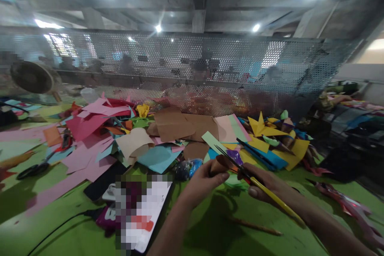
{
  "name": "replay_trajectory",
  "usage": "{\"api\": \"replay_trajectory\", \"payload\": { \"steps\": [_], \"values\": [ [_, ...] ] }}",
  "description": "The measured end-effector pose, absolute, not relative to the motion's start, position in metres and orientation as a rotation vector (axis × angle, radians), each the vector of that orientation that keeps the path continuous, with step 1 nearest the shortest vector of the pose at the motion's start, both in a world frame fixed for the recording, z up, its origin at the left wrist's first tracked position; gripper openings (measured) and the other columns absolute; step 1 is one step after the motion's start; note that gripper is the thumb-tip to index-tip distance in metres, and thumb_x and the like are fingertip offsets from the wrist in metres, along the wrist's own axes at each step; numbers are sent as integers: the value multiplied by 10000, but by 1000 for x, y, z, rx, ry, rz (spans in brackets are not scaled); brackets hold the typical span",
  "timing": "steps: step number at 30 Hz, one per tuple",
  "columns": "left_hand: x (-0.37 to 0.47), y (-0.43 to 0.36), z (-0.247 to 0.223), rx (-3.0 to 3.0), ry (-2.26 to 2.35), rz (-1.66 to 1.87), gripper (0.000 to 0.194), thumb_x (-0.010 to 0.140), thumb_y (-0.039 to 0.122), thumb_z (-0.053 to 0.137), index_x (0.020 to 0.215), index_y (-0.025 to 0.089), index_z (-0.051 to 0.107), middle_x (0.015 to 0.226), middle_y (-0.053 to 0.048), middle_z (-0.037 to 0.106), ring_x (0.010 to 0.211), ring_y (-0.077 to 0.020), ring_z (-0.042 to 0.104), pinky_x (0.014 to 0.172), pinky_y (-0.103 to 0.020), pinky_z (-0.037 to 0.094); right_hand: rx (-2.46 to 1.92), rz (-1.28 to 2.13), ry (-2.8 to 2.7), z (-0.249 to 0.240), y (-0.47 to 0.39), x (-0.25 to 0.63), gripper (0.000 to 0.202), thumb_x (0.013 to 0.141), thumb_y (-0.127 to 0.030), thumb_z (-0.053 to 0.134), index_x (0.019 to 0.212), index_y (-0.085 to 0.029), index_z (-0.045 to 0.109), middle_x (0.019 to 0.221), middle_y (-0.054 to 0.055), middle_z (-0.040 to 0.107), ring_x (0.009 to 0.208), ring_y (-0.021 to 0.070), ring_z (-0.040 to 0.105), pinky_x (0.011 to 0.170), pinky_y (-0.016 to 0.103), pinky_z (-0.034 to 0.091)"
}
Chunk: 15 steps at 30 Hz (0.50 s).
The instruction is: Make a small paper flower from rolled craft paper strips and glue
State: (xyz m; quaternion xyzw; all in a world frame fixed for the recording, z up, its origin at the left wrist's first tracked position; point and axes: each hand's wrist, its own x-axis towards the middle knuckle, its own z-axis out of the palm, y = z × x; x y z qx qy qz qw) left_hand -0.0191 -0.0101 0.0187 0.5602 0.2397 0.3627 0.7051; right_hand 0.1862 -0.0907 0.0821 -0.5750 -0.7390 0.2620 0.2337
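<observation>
Left grip [205, 177] pinches brown paper [221, 163], right grip [265, 180] clasps scissors [271, 196] above the table [210, 236]; behind it, a mesh screen [186, 64].

Brown paper piece [220, 165] was curled, held up beside a slanted yellow-handled tool [274, 198], slim dark points aimed up-left.

Brown paper [221, 164] partly hidden by left grip [204, 178], white panel [157, 210] partly pixelated, distant people [199, 67] blurred, cable [57, 227] cut off
</observation>
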Motion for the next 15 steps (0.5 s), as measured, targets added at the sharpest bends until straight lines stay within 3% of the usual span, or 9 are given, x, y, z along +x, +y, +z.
{"api": "replay_trajectory", "payload": {
  "steps": [15],
  "values": [
    [-19, -9, 16, 1248, 492, 810, 450, 755, 404, 786, 1129, 171, 696, 1138, -112, 716, 1082, -279, 624, 931, -366, 450, -1643, 736, -2045, 85, -90, 183, 705, 770, -836, 453, 1022, -200, 625, 944, 102, 672, 897, 318, 627, 765, 404, 519]
  ]
}}
